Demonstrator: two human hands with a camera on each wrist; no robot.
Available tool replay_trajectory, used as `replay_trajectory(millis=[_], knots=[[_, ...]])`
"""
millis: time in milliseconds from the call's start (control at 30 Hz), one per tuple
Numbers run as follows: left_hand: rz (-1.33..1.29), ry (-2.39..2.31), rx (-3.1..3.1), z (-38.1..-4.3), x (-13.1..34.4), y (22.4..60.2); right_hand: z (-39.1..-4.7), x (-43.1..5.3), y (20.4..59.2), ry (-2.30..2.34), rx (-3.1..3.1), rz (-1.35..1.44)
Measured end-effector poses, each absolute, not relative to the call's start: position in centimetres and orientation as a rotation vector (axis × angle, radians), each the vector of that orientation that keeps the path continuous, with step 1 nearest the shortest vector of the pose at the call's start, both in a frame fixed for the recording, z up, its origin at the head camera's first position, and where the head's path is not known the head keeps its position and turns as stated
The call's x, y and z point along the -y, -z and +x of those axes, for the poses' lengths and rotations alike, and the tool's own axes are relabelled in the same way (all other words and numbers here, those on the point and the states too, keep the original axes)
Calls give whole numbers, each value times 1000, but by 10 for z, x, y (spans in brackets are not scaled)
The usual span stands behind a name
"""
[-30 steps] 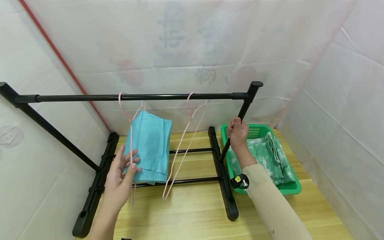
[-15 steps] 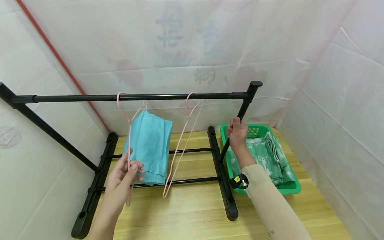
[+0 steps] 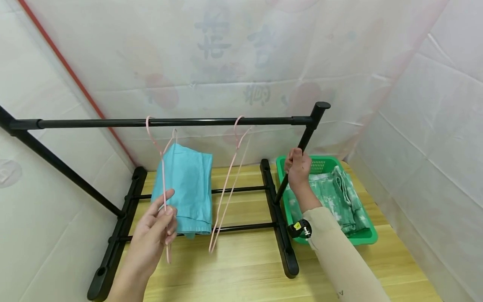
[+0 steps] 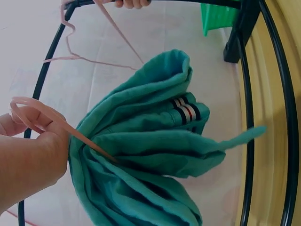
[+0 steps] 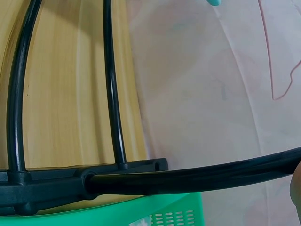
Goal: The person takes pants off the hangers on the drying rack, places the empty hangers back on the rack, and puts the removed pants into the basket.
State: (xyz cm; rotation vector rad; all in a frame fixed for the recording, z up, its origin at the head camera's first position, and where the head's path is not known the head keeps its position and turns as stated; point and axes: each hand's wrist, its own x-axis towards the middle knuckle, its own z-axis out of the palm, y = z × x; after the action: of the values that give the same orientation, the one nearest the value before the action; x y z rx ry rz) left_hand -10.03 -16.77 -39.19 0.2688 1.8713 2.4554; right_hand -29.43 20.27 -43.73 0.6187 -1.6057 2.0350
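My left hand (image 3: 151,239) pinches the near lower end of a pink hanger (image 3: 164,178), whose hook sits on the black rack's top bar (image 3: 203,122). Over this hanger drapes a folded blue garment (image 3: 193,193), seemingly trousers. In the left wrist view its folds (image 4: 155,146) fan out, with a striped tag (image 4: 188,113) among them. My right hand (image 3: 299,171) grips the rack's right upright post (image 3: 308,136); only a sliver of this hand shows in the right wrist view. Another pink hanger (image 3: 228,180) hangs bare to the right of the garment.
Right of the rack stands a green basket (image 3: 373,240) holding green patterned cloth (image 3: 336,205). The rack's feet (image 3: 287,256) stand on a wood-grain surface (image 3: 226,277). Pale sheeting (image 3: 339,50) rises behind and at both sides.
My left hand's fingers have closed in on the near end of the hanger. The hanger and blue garment have swung slightly, with the garment a little lower and left. My right hand stays on the post.
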Motion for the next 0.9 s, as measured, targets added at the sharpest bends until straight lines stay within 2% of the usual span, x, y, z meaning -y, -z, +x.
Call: replay_trajectory(millis=[167, 567, 900], knots=[[269, -2538, -1755, -101, 166, 393, -294, -203, 438, -2048, 1601, 605], [-57, -2505, -1997, -104, 157, 388, -295, -204, 438, -2034, 1605, 577], [103, -2484, -2277, -107, 156, 394, -293, -206, 436, -2036, 1611, 577]])
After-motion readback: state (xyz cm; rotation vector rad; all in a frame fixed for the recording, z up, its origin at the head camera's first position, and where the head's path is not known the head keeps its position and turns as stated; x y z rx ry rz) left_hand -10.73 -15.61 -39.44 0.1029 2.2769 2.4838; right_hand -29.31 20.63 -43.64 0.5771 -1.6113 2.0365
